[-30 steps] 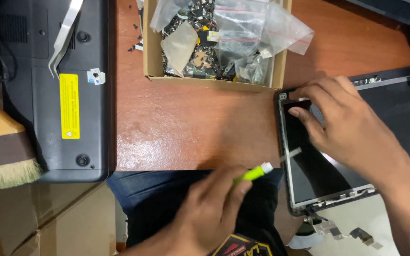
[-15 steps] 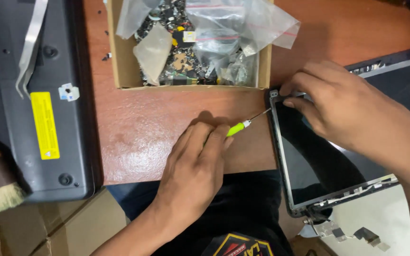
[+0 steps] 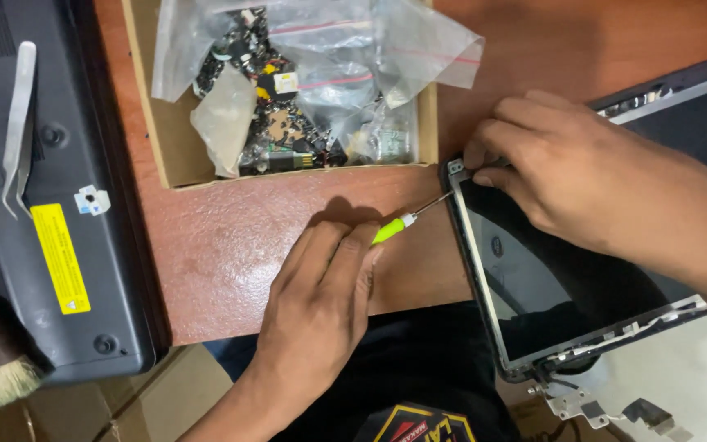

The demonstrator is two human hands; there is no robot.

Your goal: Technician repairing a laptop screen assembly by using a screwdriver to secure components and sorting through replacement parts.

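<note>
Screwdriver [image 3: 398, 224], gripped in left hand [image 3: 317, 311], has now reached the screen panel [image 3: 550, 286] corner pinched by right hand [image 3: 566, 176], centre frame.

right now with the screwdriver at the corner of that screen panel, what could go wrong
1. The green-handled screwdriver in the left hand has its thin tip at the laptop screen panel's top corner; a slip could scratch or crack the glass.
2. The right hand pinches that same corner, so a slipping tip could jab its fingers.
3. The panel overhangs the wooden table edge, so downward pressure could tip it.
</note>
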